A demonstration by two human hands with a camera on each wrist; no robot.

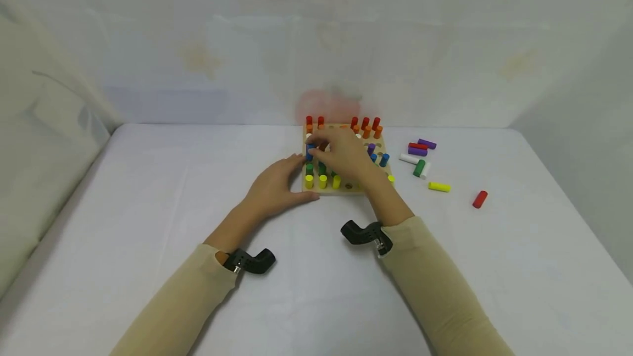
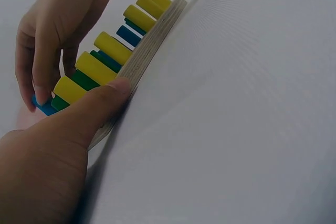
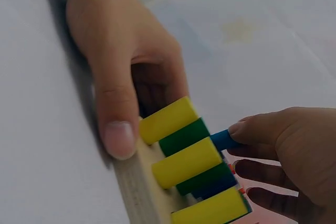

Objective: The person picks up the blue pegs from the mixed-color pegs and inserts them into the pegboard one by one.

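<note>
A square wooden peg board (image 1: 346, 188) stands mid-table, filled with upright red, orange, blue, green and yellow pegs. My left hand (image 1: 292, 180) holds its front left corner, the thumb (image 2: 105, 103) pressed on the front edge (image 3: 134, 182) and the fingers curled along the left side. Over the board's left part, my right hand (image 1: 318, 147) pinches a blue peg (image 1: 310, 151) that stands behind the green and yellow pegs; the same blue peg (image 3: 223, 139) shows between its fingertips (image 3: 247, 129). The peg's lower end is hidden by its neighbours.
Several loose pegs lie on the white tablecloth right of the board: purple (image 1: 427, 144), red (image 1: 417, 146), white (image 1: 409, 159), green (image 1: 419, 167), yellow (image 1: 439, 187) and a lone red peg (image 1: 479, 199). Pale walls close in the table at the back and sides.
</note>
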